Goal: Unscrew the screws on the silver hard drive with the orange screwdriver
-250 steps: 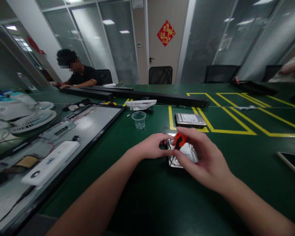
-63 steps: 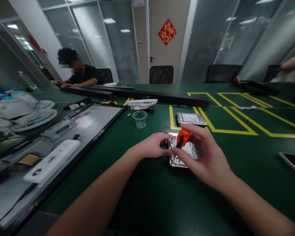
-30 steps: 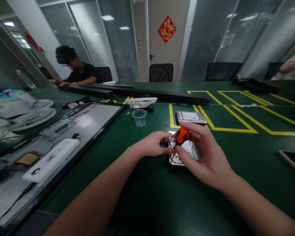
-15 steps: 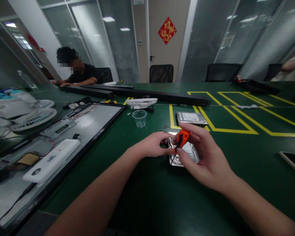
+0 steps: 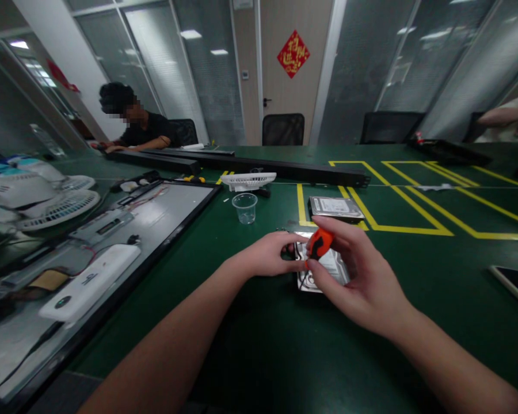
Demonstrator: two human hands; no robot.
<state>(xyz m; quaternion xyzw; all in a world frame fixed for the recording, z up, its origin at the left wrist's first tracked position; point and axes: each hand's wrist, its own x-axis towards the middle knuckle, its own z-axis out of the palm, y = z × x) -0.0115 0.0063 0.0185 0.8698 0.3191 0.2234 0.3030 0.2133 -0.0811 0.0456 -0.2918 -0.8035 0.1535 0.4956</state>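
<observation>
A silver hard drive [image 5: 333, 270] lies flat on the green table in front of me. My right hand [image 5: 365, 276] grips the orange and black handle of a screwdriver [image 5: 320, 244] between thumb and fingers. The handle leans, and its thin dark shaft runs down to the drive's near left part; the tip is too small to make out. My left hand [image 5: 271, 253] reaches in from the left, thumb and index finger closed about the lower end of the screwdriver. Its other fingers curl by the drive's left edge, partly hidden.
A second hard drive [image 5: 335, 208] lies just beyond. Left of it stand a clear plastic cup [image 5: 245, 208] and a white fan part [image 5: 249, 181]. A large panel [image 5: 168, 207] bearing a white power bank [image 5: 90, 282] fills the left. A phone [image 5: 515, 287] lies right; a person [image 5: 144, 129] sits across.
The screwdriver's handle has turned a little in my right fingers, showing more orange and less black. Both hands and the hard drive stay in place.
</observation>
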